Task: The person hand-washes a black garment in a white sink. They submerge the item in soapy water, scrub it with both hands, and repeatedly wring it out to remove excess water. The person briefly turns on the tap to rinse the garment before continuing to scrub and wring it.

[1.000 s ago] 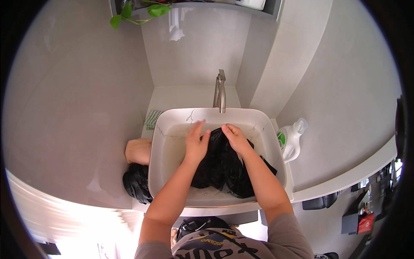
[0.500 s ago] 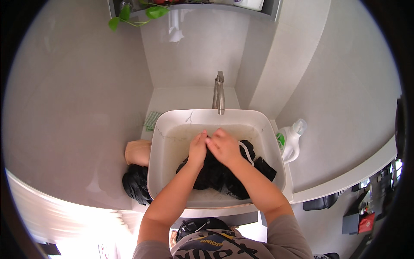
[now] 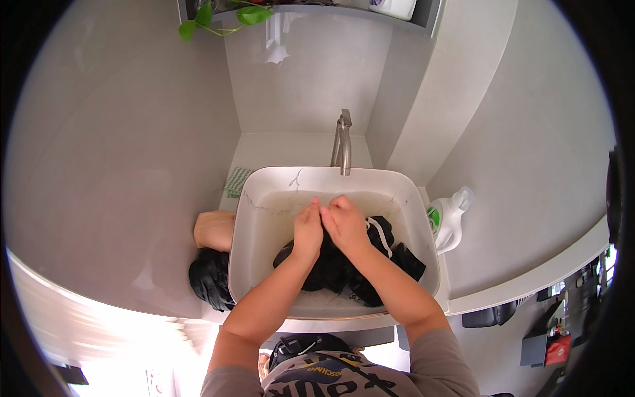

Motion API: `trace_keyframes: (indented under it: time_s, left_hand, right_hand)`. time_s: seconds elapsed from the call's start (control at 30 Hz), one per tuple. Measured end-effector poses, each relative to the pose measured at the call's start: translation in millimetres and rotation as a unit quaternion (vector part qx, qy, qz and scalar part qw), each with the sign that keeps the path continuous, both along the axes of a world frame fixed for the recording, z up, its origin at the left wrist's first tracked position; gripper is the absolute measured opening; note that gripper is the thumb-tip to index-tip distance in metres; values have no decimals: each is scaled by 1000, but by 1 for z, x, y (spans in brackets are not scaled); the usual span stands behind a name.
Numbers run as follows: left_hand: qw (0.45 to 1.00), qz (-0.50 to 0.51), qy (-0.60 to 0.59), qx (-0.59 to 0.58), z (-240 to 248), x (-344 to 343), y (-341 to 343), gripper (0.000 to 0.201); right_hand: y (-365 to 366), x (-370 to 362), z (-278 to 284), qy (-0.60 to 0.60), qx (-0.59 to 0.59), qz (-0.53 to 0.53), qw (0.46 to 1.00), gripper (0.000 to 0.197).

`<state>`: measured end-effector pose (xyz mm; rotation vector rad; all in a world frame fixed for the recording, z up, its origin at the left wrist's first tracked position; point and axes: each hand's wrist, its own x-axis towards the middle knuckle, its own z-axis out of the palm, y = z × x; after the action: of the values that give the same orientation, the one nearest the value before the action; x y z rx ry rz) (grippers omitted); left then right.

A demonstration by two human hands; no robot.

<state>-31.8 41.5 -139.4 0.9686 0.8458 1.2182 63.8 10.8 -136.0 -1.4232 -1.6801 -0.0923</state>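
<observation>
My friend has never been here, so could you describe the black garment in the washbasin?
Find the white washbasin in front of the metal faucet. Inside, the bunched black garment lies beneath the left hand and right hand. Unlike the black bundle outside the washbasin's left edge, it shows a white strip.

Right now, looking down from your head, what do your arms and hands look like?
My left hand and right hand are bare, with no gloves. My forearms are bare too, with no watch or bracelet showing. Short, grey-brown sleeves end above the elbows. Some fingers are hidden, so I can't rule out rings.
</observation>
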Motion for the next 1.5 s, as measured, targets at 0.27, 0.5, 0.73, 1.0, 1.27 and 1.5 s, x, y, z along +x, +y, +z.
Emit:
trace_keyframes:
  time_s: [0.27,0.5,0.73,1.0,1.27,1.5]
  left_hand:
    - [998,-29,-5,-51,-2,-6,3,46]
    - [993,43,-63,-86,5,-13,18,47]
    - [982,-5,115,148,-12,-18,33,31]
    - [941,1,137,309,8,-4,0,21]
    - [992,-69,-76,-73,-8,-5,5,37]
    - [984,-105,-87,-114,1,-9,2,34]
  right_hand:
    - [-3,-6,4,11,-7,13,1000,28]
    - [7,28,5,66,-103,62,991,26]
    - [6,48,2,297,-169,140,929,27]
    - [2,49,6,293,-60,91,950,27]
    - [-15,-2,23,-62,79,118,988,23]
    - [-13,-11,23,-117,115,47,985,19]
